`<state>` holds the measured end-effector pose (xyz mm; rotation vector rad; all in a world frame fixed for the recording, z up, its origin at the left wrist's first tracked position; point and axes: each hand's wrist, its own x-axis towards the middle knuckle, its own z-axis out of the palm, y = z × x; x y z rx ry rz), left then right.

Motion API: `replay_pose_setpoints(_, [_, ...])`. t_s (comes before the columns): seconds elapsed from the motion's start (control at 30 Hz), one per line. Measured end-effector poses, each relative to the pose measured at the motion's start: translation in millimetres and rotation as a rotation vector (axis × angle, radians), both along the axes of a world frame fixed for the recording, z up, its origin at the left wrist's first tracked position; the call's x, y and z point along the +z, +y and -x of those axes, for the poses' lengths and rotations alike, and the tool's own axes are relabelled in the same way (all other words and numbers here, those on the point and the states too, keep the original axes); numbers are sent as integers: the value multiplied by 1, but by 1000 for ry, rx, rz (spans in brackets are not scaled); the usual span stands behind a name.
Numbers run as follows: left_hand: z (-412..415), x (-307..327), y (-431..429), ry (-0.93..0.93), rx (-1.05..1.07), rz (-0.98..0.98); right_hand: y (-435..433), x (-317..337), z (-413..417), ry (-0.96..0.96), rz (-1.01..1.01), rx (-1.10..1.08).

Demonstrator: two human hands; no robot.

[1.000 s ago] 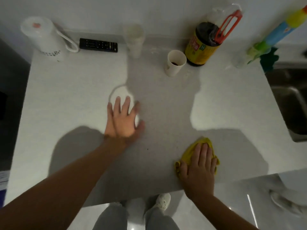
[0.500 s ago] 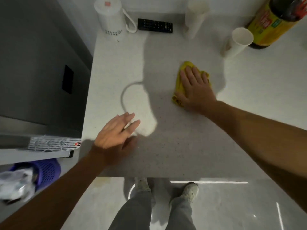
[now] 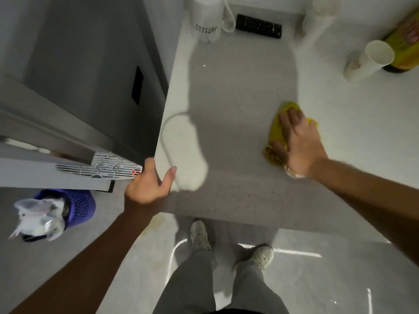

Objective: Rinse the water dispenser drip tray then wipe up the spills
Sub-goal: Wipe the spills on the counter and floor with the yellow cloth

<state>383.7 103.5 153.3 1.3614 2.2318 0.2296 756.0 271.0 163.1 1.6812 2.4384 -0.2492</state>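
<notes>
Right grip [image 3: 299, 143] flat, fingers straight, pressing yellow cloth [image 3: 275, 129] onto bench [image 3: 238, 87]; left grip [image 3: 147, 184] loosely spread, just beside drip tray [image 3: 99, 169].

A drip tray [image 3: 99, 171] sits on the front ledge of a water dispenser [image 3: 79, 75] that stands just left of the table [image 3: 226, 98], with a basket [image 3: 81, 205] on the floor below it. On the table, a cloth [image 3: 275, 130] lies right of centre. A jug [image 3: 207, 17] and, to its right, a remote control [image 3: 258, 26] sit at the rear left. A cup [image 3: 367, 62] sits at the rear right, just before a bottle [image 3: 403, 46].
</notes>
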Motion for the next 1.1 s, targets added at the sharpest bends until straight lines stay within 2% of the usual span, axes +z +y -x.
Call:
replay_pose_setpoints(0.17, [2, -9, -2, 34, -47, -116, 88, -12, 76, 61, -86, -279])
replay_pose_setpoints(0.23, [3, -11, -3, 19, -63, -194, 81, -13, 114, 83, -61, -258])
replay_pose_setpoints(0.33, [4, -13, -5, 8, -85, -230, 27, -13, 150, 119, -30, -102])
replay_pose_setpoints(0.47, [4, -11, -8, -21, -16, -177, -87, -3, 157, 219, -55, 43])
replay_pose_setpoints(0.53, [3, -8, -9, -54, 12, -108, -137, 1, 146, 253, -131, 61])
replay_pose_setpoints(0.67, [4, 4, -38, -130, -20, -20, -196, 9, 117, 136, -235, -11])
replay_pose_setpoints(0.8, [16, 11, -107, -267, 5, 81, -220, 19, 99, 193, -100, -145])
replay_pose_setpoints(0.87, [27, 9, -148, -252, -72, 148, -246, 18, 95, 247, -61, -196])
replay_pose_setpoints(0.93, [41, 6, -192, -166, -172, 219, -290, 13, 99, 275, 49, -254])
replay_pose_setpoints(1.03, [62, 9, -251, -268, -95, 289, -371, 1, 115, 330, 252, -383])
replay_pose_setpoints(1.1, [80, 7, -281, -258, -84, 306, -422, -8, 135, 375, 377, -481])
